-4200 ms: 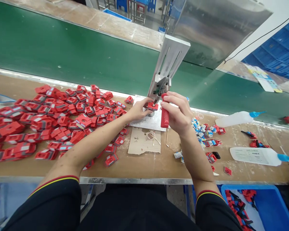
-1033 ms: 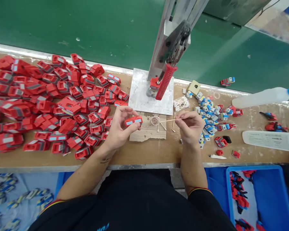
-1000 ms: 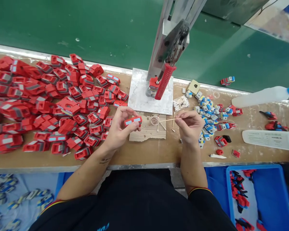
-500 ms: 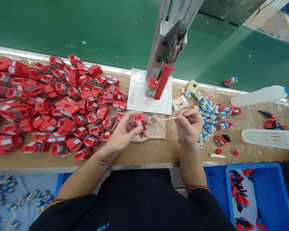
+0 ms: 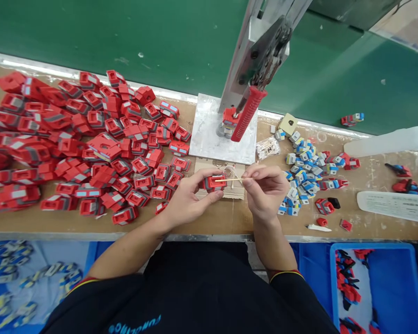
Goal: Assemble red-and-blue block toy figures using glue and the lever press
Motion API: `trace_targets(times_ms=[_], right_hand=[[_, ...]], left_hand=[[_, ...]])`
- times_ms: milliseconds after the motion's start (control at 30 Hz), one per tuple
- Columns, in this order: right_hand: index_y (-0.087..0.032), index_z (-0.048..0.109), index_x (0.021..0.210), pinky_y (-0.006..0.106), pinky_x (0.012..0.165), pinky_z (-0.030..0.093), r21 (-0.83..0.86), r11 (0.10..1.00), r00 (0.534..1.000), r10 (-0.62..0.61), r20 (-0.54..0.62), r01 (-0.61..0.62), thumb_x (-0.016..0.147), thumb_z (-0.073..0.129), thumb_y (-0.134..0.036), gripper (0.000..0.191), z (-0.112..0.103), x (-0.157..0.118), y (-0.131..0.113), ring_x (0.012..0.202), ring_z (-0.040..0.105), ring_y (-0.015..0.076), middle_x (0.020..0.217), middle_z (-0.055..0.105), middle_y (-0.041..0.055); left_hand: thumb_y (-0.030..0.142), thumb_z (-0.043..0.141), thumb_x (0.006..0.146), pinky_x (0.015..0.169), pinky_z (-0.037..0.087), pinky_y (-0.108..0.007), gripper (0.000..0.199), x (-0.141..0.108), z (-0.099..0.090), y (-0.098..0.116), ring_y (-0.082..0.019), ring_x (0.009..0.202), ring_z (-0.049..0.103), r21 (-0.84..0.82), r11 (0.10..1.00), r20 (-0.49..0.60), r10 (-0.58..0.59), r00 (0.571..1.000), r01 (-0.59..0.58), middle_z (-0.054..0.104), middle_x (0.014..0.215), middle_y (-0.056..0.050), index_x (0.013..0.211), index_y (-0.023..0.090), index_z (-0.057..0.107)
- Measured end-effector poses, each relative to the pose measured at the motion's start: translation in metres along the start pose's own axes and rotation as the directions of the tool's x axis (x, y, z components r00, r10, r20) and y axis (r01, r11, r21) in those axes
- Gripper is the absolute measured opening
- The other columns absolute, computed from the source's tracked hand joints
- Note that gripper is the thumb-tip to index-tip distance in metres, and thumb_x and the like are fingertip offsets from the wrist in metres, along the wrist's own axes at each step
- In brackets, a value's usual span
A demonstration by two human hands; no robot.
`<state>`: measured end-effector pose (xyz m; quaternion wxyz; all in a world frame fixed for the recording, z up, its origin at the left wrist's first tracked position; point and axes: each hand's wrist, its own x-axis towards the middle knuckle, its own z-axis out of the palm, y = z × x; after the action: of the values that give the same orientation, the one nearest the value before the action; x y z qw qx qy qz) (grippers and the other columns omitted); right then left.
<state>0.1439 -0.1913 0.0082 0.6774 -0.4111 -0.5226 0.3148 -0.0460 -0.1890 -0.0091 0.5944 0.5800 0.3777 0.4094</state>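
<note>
My left hand (image 5: 191,197) is closed around a red plastic toy part (image 5: 214,183) with a grey stripe and a recess facing up. Between the thumb and fingers of my right hand (image 5: 266,188) is a thin wooden stick (image 5: 231,180), like a cotton swab stick. Its left end lies over the recess of the red part; whether it touches inside cannot be made out. Beneath the hands a piece of cardboard (image 5: 204,165) lies on the bench, with a small round clear dish (image 5: 229,172) and loose swabs on it, partly hidden by the stick and fingers.
A lever press (image 5: 249,113) with a red handle stands on a metal plate (image 5: 204,134) ahead. Many red parts (image 5: 101,146) are heaped left. To the right are blue-white parts (image 5: 303,169), bagged swabs (image 5: 267,147) and white bottles (image 5: 392,204). A blue bin (image 5: 392,278) sits below right.
My right hand has brought the stick leftward and slightly down, so its end now lies over the red part. My left hand has turned the part recess-up. The camera view has shifted slightly.
</note>
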Motion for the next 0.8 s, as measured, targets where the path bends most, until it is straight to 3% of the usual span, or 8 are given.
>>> trace_targets(times_ms=[400,633,800], right_hand=[[-0.027,0.071,0.088,0.031,0.064,0.061,-0.079,0.994,0.996,-0.071,0.046,0.075,0.093,0.086,-0.029,0.016,0.004,0.001,0.001,0.068,0.075,0.0162,0.076,0.077,-0.0013],[-0.028,0.07,0.084,0.034,0.055,0.056,-0.258,0.951,0.985,-0.164,0.054,0.172,0.093,0.084,-0.034,0.017,-0.005,0.004,-0.004,0.062,0.071,0.0181,0.071,0.076,-0.0003],[-0.029,0.073,0.088,0.035,0.055,0.055,-0.306,0.923,0.972,-0.223,0.072,0.234,0.092,0.084,-0.025,0.013,-0.009,0.004,-0.007,0.062,0.072,0.0185,0.071,0.075,-0.0014]], left_hand=[[0.038,0.08,0.097,0.092,0.066,-0.033,0.037,0.001,-0.001,0.002,-0.022,0.103,0.08,0.038,0.999,0.005,0.036,0.999,-0.036,0.082,0.121,-0.009,0.13,0.023,0.074],[0.038,0.081,0.095,0.093,0.064,-0.034,0.038,0.001,-0.002,0.001,-0.022,0.098,0.08,0.092,0.995,-0.027,0.047,0.999,-0.045,0.084,0.118,-0.008,0.129,0.023,0.075],[0.036,0.081,0.094,0.092,0.063,-0.034,0.036,0.001,-0.003,0.002,-0.022,0.098,0.081,0.134,0.989,-0.039,0.069,0.997,-0.063,0.084,0.119,-0.009,0.128,0.023,0.075]])
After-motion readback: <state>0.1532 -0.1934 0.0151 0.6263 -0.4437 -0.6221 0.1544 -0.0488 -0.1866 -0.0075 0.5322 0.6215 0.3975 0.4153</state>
